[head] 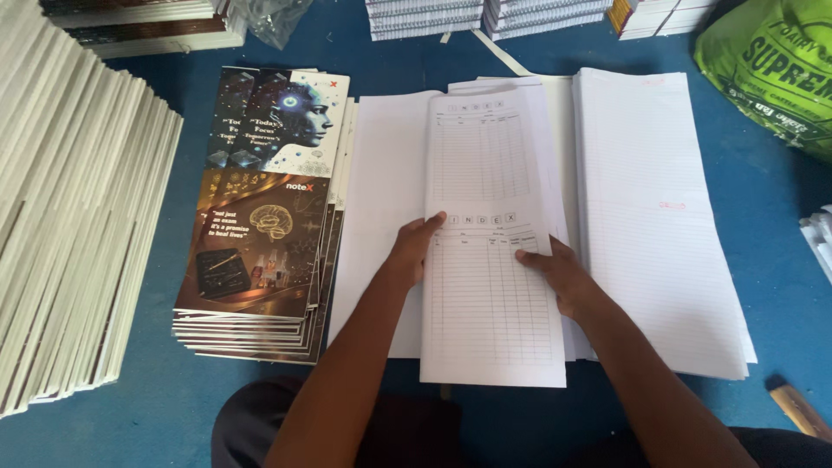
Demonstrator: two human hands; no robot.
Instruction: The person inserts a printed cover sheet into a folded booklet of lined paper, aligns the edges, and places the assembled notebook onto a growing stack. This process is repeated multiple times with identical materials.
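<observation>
Paper crowded the blue tabletop (763,208). A stack of printed covers (264,217) blocked the left hand's (414,251) outer side, with tall leaning stacks of bound pages (74,208) beyond a narrow blue strip. A pile of ruled sheets (654,217) hemmed the right hand (562,277). Open blue surface lay far right, before a green bag (771,69).

An index sheet (491,243) lies on top of a paper pile (381,199) at the centre, with the left hand (416,247) on its left edge and the right hand (559,273) on its right edge. Left of the pile sits a cover stack (260,217), and further left a leaning book row (69,217). Right of the sheet lies a ruled-paper stack (659,217), with a bag (771,69) behind it to the right.
</observation>
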